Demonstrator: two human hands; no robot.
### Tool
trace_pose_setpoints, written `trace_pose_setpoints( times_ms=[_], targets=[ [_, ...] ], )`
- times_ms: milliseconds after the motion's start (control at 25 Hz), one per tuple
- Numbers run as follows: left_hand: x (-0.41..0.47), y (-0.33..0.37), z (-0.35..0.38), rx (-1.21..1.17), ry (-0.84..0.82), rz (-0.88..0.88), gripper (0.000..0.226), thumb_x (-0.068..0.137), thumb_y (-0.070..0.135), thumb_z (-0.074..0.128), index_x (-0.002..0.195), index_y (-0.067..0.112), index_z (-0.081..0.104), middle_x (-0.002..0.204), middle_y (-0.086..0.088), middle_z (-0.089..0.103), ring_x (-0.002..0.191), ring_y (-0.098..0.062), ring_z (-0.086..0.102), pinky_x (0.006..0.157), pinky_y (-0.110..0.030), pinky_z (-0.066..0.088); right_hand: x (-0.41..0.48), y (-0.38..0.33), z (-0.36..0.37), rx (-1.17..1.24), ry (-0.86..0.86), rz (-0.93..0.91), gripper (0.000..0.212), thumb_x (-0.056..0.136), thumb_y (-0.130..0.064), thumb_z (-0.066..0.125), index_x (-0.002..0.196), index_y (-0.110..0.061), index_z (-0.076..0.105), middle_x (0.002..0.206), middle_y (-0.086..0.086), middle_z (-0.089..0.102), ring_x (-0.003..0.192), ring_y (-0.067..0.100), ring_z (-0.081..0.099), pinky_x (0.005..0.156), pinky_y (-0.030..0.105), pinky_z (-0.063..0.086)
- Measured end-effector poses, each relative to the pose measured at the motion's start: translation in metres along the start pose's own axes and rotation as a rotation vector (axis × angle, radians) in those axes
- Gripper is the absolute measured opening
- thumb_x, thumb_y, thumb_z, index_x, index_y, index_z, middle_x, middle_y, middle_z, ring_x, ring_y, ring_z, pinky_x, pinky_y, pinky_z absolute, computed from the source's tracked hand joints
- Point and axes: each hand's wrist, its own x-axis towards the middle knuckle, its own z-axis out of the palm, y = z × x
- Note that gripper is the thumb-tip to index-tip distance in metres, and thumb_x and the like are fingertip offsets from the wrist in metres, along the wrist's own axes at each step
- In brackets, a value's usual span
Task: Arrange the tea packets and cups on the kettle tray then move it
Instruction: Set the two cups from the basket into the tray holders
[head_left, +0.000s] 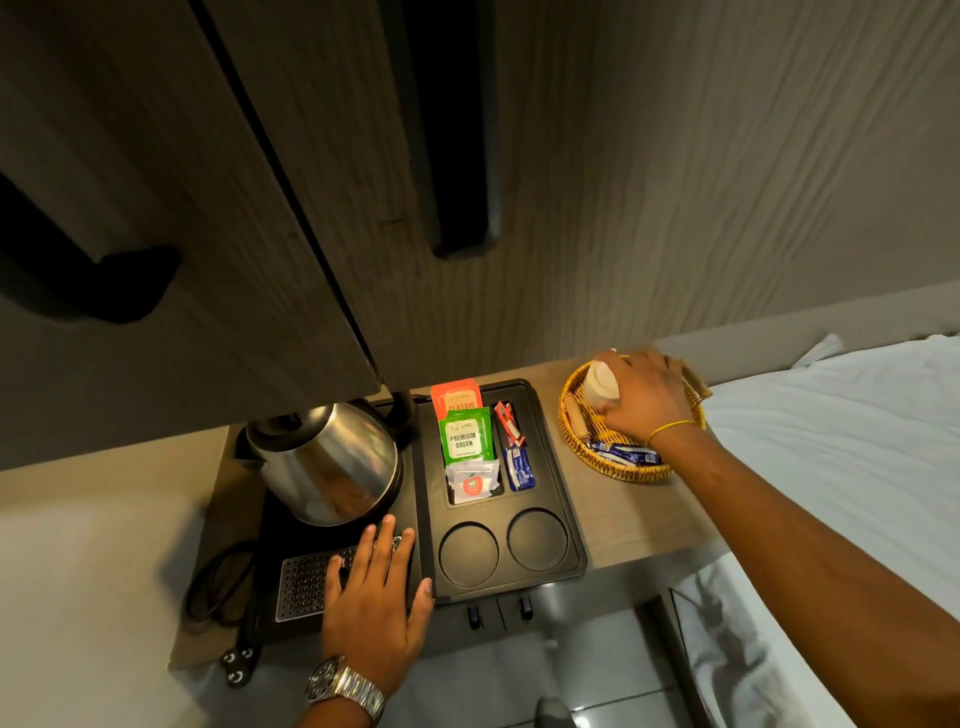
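Right hand (641, 397): gripping white cup (601, 387) in wicker basket (623, 470).
Left hand (371, 597): open, flat on kettle tray (574, 545).

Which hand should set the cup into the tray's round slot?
Right: the right hand already grips the cup over the basket; the left hand lies flat on the tray.

Kettle (324, 462) on tray's (574, 540) left half, tea packets (465, 439) in its right compartment, basket (621, 465) right of tray
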Motion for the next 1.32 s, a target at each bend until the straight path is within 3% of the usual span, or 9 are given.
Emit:
trace_pose_setpoints(
  times_ms=[200, 320, 520, 880, 1040, 1120, 1200, 1280, 1320],
  targets=[
    [0.000, 0.000, 0.000, -0.013, -0.024, -0.016, 0.061, 0.092, 0.050, 0.037, 0.149, 0.028, 0.036, 0.162, 0.002, 0.024, 0.149, -0.019, 0.022, 0.113, -0.057, 0.028, -0.060, -0.043, -0.032, 0.214, 0.297, -0.098, 0.072, 0.065, -0.043, 0.073, 0.133, -0.031, 0.051, 0.106, 0.005, 0.061, 0.106, 0.030, 0.051, 0.089, 0.044, 0.040],
    [0.000, 0.000, -0.001, -0.034, -0.028, -0.025, 0.061, 0.092, 0.050, 0.037, 0.149, 0.029, 0.035, 0.162, 0.003, 0.023, 0.150, -0.018, 0.020, 0.114, -0.057, 0.027, -0.112, -0.099, -0.029, 0.358, 0.160, -0.229, 0.077, 0.065, -0.044, 0.070, 0.138, -0.036, 0.047, 0.105, -0.001, 0.056, 0.102, 0.023, 0.052, 0.092, 0.042, 0.039],
    [-0.002, 0.002, -0.003, -0.045, -0.017, -0.024, 0.060, 0.093, 0.049, 0.036, 0.150, 0.030, 0.033, 0.163, 0.004, 0.020, 0.151, -0.017, 0.015, 0.116, -0.055, 0.024, -0.165, -0.161, 0.009, 0.296, -0.120, -0.420, 0.078, 0.067, -0.037, 0.066, 0.140, -0.038, 0.038, 0.117, 0.003, 0.056, 0.112, 0.024, 0.053, 0.106, 0.047, 0.037],
    [-0.003, 0.001, -0.004, -0.053, -0.034, -0.026, 0.060, 0.092, 0.050, 0.037, 0.149, 0.030, 0.034, 0.163, 0.004, 0.020, 0.151, -0.017, 0.017, 0.115, -0.056, 0.025, -0.169, -0.176, 0.032, 0.269, -0.176, -0.454, 0.077, 0.074, -0.031, 0.067, 0.142, -0.038, 0.033, 0.118, 0.007, 0.052, 0.106, 0.028, 0.052, 0.096, 0.041, 0.046],
    [-0.003, 0.000, -0.005, -0.049, -0.032, -0.021, 0.060, 0.092, 0.050, 0.037, 0.149, 0.030, 0.035, 0.163, 0.004, 0.022, 0.150, -0.017, 0.019, 0.115, -0.056, 0.026, -0.171, -0.171, 0.026, 0.350, -0.257, -0.474, 0.081, 0.080, -0.048, 0.064, 0.150, -0.044, 0.023, 0.136, 0.005, 0.044, 0.121, 0.026, 0.047, 0.104, 0.043, 0.043],
    [-0.003, 0.000, -0.003, -0.049, -0.028, -0.015, 0.061, 0.091, 0.051, 0.038, 0.148, 0.029, 0.037, 0.162, 0.004, 0.023, 0.150, -0.018, 0.021, 0.114, -0.056, 0.027, -0.156, -0.151, 0.012, 0.437, -0.205, -0.447, 0.080, 0.083, -0.056, 0.059, 0.153, -0.045, 0.020, 0.141, 0.001, 0.041, 0.126, 0.021, 0.046, 0.107, 0.041, 0.043],
    [-0.003, -0.004, -0.001, -0.037, -0.023, -0.006, 0.062, 0.091, 0.052, 0.038, 0.148, 0.029, 0.038, 0.162, 0.004, 0.023, 0.149, -0.019, 0.022, 0.114, -0.056, 0.027, -0.119, -0.113, -0.001, 0.486, -0.006, -0.330, 0.070, 0.086, -0.051, 0.058, 0.150, -0.038, 0.033, 0.133, 0.000, 0.047, 0.117, 0.019, 0.052, 0.101, 0.038, 0.047],
    [-0.001, -0.005, 0.001, -0.026, -0.011, 0.006, 0.062, 0.091, 0.054, 0.035, 0.148, 0.029, 0.039, 0.162, 0.004, 0.024, 0.148, -0.019, 0.024, 0.112, -0.056, 0.028, -0.067, -0.055, -0.006, 0.343, 0.180, -0.144, 0.064, 0.082, -0.043, 0.059, 0.142, -0.027, 0.046, 0.128, 0.007, 0.053, 0.113, 0.028, 0.055, 0.096, 0.044, 0.048],
    [0.000, -0.004, 0.001, -0.018, -0.008, 0.010, 0.063, 0.092, 0.055, 0.029, 0.147, 0.029, 0.040, 0.161, 0.003, 0.025, 0.148, -0.019, 0.026, 0.111, -0.056, 0.030, -0.043, -0.027, -0.008, 0.224, 0.191, -0.041, 0.065, 0.077, -0.041, 0.061, 0.139, -0.025, 0.049, 0.129, 0.012, 0.054, 0.113, 0.035, 0.054, 0.095, 0.047, 0.047]
  ],
)
